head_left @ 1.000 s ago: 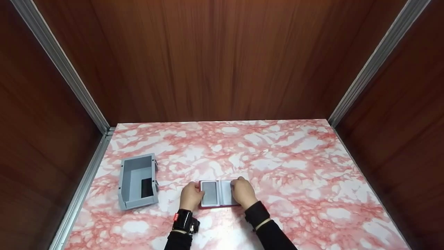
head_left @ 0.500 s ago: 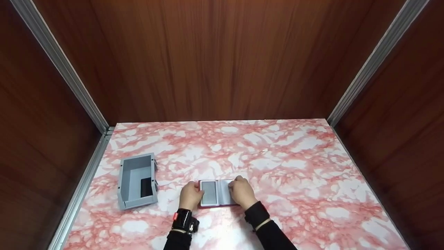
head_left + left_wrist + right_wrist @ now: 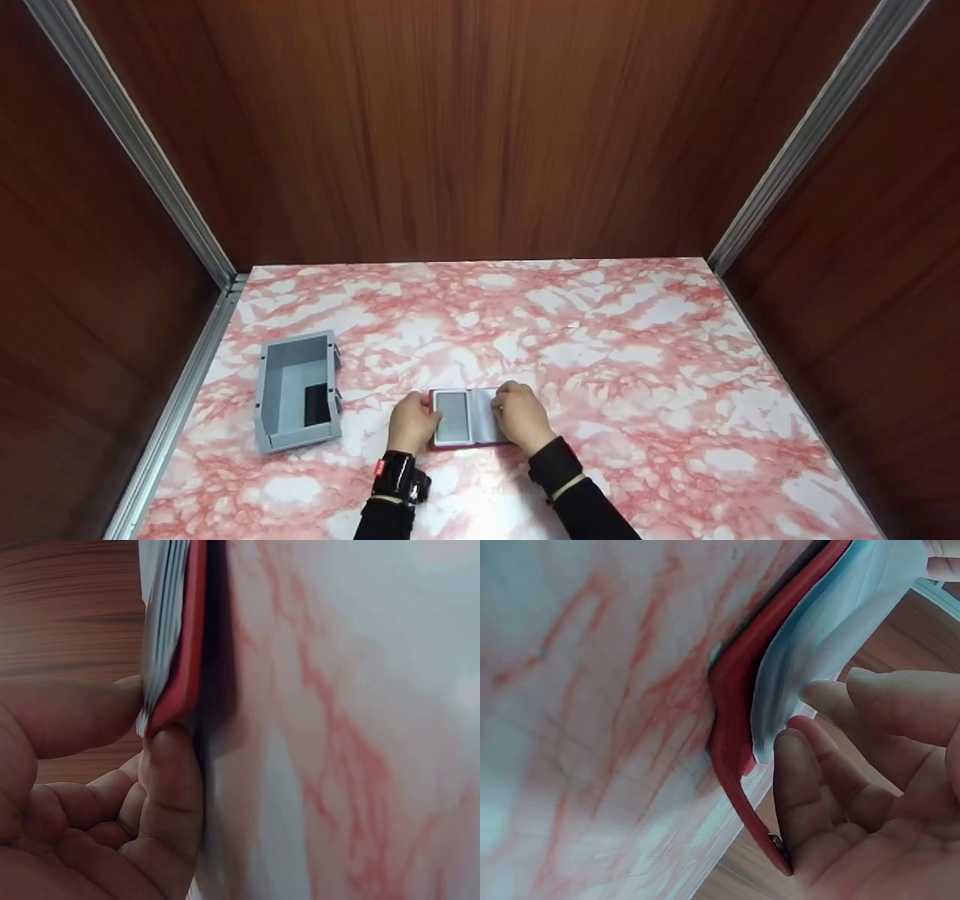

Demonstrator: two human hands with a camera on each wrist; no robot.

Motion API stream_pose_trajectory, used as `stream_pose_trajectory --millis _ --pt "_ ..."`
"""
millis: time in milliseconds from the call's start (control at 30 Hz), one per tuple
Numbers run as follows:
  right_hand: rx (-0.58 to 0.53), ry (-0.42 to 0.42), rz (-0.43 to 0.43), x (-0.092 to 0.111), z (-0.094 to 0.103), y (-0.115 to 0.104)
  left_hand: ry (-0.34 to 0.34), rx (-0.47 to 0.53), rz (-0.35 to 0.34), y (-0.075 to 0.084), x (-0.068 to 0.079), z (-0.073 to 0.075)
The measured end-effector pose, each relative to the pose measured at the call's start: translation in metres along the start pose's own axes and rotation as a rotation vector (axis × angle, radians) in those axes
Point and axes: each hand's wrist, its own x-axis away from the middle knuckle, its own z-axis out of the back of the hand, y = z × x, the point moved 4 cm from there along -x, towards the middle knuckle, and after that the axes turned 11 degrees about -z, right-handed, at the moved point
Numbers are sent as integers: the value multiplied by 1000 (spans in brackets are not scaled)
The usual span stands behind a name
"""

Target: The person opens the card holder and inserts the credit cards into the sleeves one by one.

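Note:
An opened red card holder lies on the patterned table, its clear plastic sleeves spread to both sides. My left hand pinches its left edge; in the left wrist view the thumb lies on the stack of sleeves and a bent finger is under the red cover. My right hand is over the right half, fingertips at the loose edge of the sleeves. Seen from the right wrist, the fingers are loosely bent, and a red strap with a metal snap stands out beside them.
To the left stands a grey bin with a black item inside. Dark wood panels and metal rails enclose the pink and white table at the back and sides.
My right hand has shifted slightly left, its fingertips moving from the outer part of the right-hand sleeves further inward over them. My left hand keeps its hold and the card holder stays in place.

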Motion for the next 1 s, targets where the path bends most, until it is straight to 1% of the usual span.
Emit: stream_pose_trajectory --millis 67,233,467,567,667,733,833,867,1000 --pt "10 -3 7 0 0 -1 -2 0 6 -1 0 0" --pt "-1 -25 -36 -1 0 -1 3 0 0 -1 0 0" --pt "-74 -55 -61 -1 -3 -2 4 0 2 -3 0 -1" --pt "-115 -62 -36 -2 -4 -3 3 -3 6 -2 0 -1" --pt "-142 -46 25 -2 -8 -3 3 -4 7 -2 0 -1" --pt "-153 -47 48 -3 -9 -6 2 -2 7 -2 -1 -1" --pt "-162 -73 44 -4 -11 -9 4 3 1 -2 -1 -1" --pt "-160 -94 23 -4 -9 -12 7 0 -7 -2 -1 -1" --pt "-126 -126 -2 -5 -11 -17 22 -7 -38 -1 0 0"
